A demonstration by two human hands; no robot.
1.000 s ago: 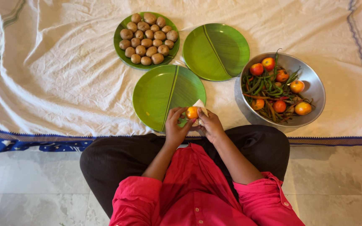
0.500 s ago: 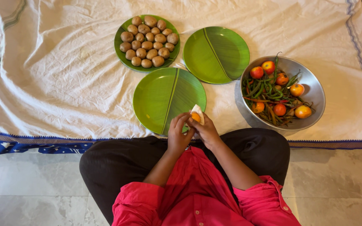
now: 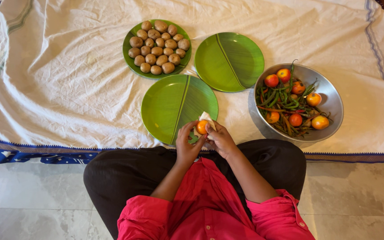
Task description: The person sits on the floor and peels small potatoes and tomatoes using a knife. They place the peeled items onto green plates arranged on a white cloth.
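Observation:
Both hands meet over the near rim of an empty green leaf-patterned plate (image 3: 170, 106). My left hand (image 3: 186, 144) and my right hand (image 3: 220, 138) pinch a small orange tomato (image 3: 202, 127) between their fingertips. A piece of white cloth (image 3: 207, 117) sticks up behind the tomato, held in my right hand's fingers. To the right stands a steel bowl (image 3: 332, 95) with several more tomatoes (image 3: 295, 119) and green and red chillies (image 3: 285, 100).
A second empty green plate (image 3: 230, 62) lies behind the first. A third green plate (image 3: 130, 64) at the back left is piled with several small brown potatoes (image 3: 158, 46). All sit on a white cloth (image 3: 58, 80) with a blue border, spread on pale floor tiles (image 3: 32, 200).
The hands with the tomato and white cloth have stayed over the near plate's rim; the fingers have shifted a little around the tomato. The camera view has drifted slightly.

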